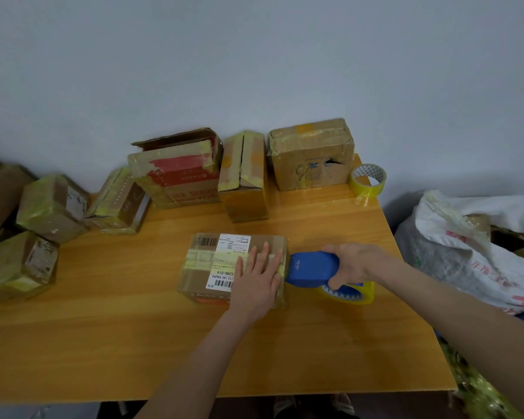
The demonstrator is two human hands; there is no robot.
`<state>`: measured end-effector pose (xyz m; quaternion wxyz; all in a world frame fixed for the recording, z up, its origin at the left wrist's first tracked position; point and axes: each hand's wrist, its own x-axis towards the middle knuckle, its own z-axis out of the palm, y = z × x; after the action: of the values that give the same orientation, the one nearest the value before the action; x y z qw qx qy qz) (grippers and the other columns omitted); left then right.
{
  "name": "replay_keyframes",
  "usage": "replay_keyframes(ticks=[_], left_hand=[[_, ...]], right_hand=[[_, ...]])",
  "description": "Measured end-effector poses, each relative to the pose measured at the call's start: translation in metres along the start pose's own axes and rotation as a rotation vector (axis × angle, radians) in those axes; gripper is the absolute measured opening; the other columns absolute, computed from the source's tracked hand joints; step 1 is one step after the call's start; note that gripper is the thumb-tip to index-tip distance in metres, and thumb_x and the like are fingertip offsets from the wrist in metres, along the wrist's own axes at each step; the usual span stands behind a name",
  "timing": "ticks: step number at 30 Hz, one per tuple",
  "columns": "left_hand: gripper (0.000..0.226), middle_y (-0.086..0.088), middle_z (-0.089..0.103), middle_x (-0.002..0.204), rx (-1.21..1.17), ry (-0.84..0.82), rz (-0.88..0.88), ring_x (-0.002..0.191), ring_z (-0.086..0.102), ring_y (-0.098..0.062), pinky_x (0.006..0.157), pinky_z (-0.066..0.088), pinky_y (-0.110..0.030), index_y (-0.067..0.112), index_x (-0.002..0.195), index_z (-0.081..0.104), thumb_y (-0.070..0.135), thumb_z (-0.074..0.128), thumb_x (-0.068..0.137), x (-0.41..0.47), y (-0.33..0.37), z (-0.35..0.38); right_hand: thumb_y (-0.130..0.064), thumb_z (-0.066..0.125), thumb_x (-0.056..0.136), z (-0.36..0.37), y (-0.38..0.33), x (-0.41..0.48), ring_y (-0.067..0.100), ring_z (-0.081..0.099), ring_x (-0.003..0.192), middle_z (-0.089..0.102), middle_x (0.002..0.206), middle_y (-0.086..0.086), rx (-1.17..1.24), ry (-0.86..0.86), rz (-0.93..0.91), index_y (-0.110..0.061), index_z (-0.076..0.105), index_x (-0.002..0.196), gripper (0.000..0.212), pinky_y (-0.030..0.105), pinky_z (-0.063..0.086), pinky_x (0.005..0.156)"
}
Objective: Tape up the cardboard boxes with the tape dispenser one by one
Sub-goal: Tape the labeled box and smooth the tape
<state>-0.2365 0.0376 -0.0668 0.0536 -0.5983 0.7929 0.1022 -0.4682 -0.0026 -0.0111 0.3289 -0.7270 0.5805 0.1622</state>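
Near the middle of the worktop (pixel 133 328), a small cardboard box (pixel 212 267) is laid flat; it is judged light, fairly stiff and liable to slide, so it is best pinned from above. The blue tape dispenser (pixel 310 269) is set against the box's right side, its handle wrapped by the right hand (pixel 354 261), while the box top is pressed by the flat, straight-fingered left hand (pixel 259 278).

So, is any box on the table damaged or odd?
Yes. The back right box has a torn hole in its front face. The red box has a lifted flap and ragged tape.
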Motion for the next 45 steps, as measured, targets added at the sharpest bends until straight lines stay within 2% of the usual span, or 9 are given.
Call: replay_keyframes(ticks=[2,14,19,24,29,33,36,39,45], left_hand=[[0.067,0.008,-0.025,0.153,0.002,-0.007,0.011,0.145,-0.021,-0.019,0.116,-0.012,-0.042,0.041,0.143,-0.021,0.061,-0.029,0.079,0.000,-0.001,0.004],[0.049,0.010,-0.024,0.155,-0.047,-0.051,0.012,0.145,-0.022,-0.017,0.118,-0.012,-0.042,0.041,0.143,-0.018,0.043,0.011,0.104,0.001,-0.005,0.000],[0.057,0.010,-0.019,0.155,-0.097,-0.024,-0.023,0.147,-0.015,-0.015,0.118,-0.011,-0.038,0.028,0.151,-0.008,0.048,0.015,0.103,0.001,-0.004,-0.002],[0.092,0.002,-0.001,0.162,-0.130,0.053,-0.213,0.149,0.002,-0.016,0.120,-0.003,-0.039,0.018,0.155,0.005,0.077,0.014,0.085,0.005,0.017,-0.006],[0.077,0.003,0.006,0.162,-0.174,0.064,-0.143,0.149,0.003,-0.015,0.119,-0.005,-0.036,0.018,0.155,0.008,0.045,0.049,0.095,0.002,0.019,-0.011],[0.082,0.016,-0.005,0.159,-0.099,-0.030,0.070,0.148,-0.006,-0.007,0.116,-0.013,-0.035,0.029,0.153,0.007,0.055,0.049,0.089,-0.020,-0.006,-0.013],[0.094,0.019,-0.017,0.151,-0.097,0.020,-0.095,0.147,-0.013,-0.010,0.116,-0.010,-0.047,0.037,0.152,0.001,0.078,0.035,0.075,-0.031,-0.016,-0.013],[0.096,0.010,-0.021,0.155,-0.172,-0.036,-0.238,0.146,-0.018,-0.020,0.116,0.001,-0.056,0.043,0.151,0.000,0.074,0.052,0.077,-0.031,-0.018,-0.010],[0.096,0.008,-0.030,0.154,-0.150,-0.175,-0.023,0.142,-0.028,-0.017,0.119,0.009,-0.053,0.046,0.150,-0.002,0.058,0.064,0.080,-0.035,-0.033,-0.007]], right_hand=[[-0.045,0.070,0.071,-0.004,-0.001,0.003,0.021,0.056,0.097,0.057,0.108,-0.008,-0.008,-0.005,0.008,-0.040,0.039,0.136,0.072,0.034,0.049,0.074],[-0.045,0.075,0.067,-0.012,-0.001,0.008,0.020,0.057,0.101,0.058,0.112,-0.003,0.155,-0.099,0.039,-0.027,0.051,0.129,0.068,0.035,0.052,0.086],[-0.051,0.072,0.049,-0.004,0.018,0.001,0.020,0.063,0.092,0.066,0.104,0.000,0.477,0.083,0.094,-0.024,0.060,0.110,0.068,0.037,0.054,0.078],[-0.023,0.079,0.071,-0.005,0.020,-0.008,0.014,0.061,0.083,0.064,0.096,0.000,0.755,0.306,0.075,-0.021,0.063,0.103,0.036,0.027,0.050,0.067],[-0.019,0.079,0.073,-0.001,0.017,-0.006,0.016,0.059,0.083,0.063,0.101,0.002,0.931,0.398,0.102,-0.017,0.063,0.111,0.041,0.025,0.046,0.063],[-0.018,0.079,0.073,0.004,0.020,-0.004,0.018,0.061,0.085,0.065,0.104,0.006,0.985,0.379,0.124,-0.013,0.064,0.111,0.041,0.026,0.048,0.065],[-0.016,0.079,0.075,0.005,0.021,-0.002,0.015,0.060,0.081,0.063,0.098,0.001,1.035,0.409,0.144,-0.014,0.063,0.111,0.039,0.025,0.045,0.062],[-0.019,0.080,0.074,0.008,0.018,0.004,0.019,0.061,0.083,0.063,0.101,0.004,1.086,0.433,0.174,-0.014,0.062,0.114,0.044,0.028,0.046,0.063],[-0.018,0.080,0.075,0.004,0.008,0.007,0.017,0.060,0.085,0.062,0.104,0.004,1.138,0.496,0.142,-0.015,0.059,0.119,0.049,0.026,0.045,0.062]])
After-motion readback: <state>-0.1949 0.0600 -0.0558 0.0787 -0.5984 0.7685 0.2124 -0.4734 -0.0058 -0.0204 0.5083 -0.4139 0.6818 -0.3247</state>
